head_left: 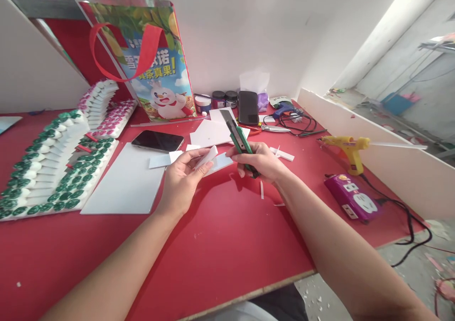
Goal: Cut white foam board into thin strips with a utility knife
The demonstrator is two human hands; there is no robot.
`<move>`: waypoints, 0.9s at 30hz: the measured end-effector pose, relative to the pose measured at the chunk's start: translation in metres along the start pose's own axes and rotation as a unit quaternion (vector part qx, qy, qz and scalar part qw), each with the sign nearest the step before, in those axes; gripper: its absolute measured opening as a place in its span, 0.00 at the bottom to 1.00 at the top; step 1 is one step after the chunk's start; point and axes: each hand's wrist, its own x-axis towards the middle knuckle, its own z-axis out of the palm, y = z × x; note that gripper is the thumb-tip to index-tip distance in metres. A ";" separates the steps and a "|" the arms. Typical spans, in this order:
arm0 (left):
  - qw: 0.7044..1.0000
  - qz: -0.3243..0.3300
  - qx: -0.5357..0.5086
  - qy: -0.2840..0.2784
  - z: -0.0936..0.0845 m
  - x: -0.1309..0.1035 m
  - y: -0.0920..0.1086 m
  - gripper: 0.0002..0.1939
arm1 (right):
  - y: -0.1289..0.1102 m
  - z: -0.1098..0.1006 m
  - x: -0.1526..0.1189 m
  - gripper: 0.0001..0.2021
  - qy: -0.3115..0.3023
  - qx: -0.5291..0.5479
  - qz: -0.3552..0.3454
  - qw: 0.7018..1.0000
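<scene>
Between thumb and fingers, my left hand pinches a small white foam strip just above the red table. My right hand is closed round a green utility knife, whose blade points up and away to the left. The knife is close to the right of the strip, apart from it. A pale board piece shows behind and below the strip, between the two hands. More white pieces lie just left of my left hand, near a large white board.
A black phone lies beyond the large board. Left are green-and-white decorated panels. A patterned bag stands behind. Scissors and jars are at the back; a yellow glue gun and purple power strip sit right.
</scene>
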 end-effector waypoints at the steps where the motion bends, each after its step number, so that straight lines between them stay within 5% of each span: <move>1: 1.000 0.019 0.018 -0.004 0.000 -0.001 0.001 0.17 | 0.000 0.000 0.001 0.11 0.001 0.031 0.007 0.999; 8: 0.997 0.075 -0.007 0.005 0.002 -0.008 0.002 0.18 | 0.001 0.005 0.003 0.19 0.038 0.084 -0.026 0.995; 13: 0.993 0.100 0.041 0.043 -0.002 -0.005 -0.001 0.21 | -0.006 0.007 -0.001 0.14 0.084 0.076 -0.023 0.993; 21: 0.966 0.193 0.165 0.058 -0.001 -0.009 0.003 0.21 | -0.003 0.006 0.002 0.08 0.103 0.013 0.112 0.988; 24: 0.939 0.248 0.236 0.023 -0.003 -0.010 0.002 0.21 | 0.002 0.006 0.004 0.10 0.122 -0.015 0.132 0.984; 27: 0.889 0.317 0.322 -0.078 -0.001 -0.011 0.001 0.19 | 0.004 0.006 0.005 0.09 0.118 -0.011 0.137 0.983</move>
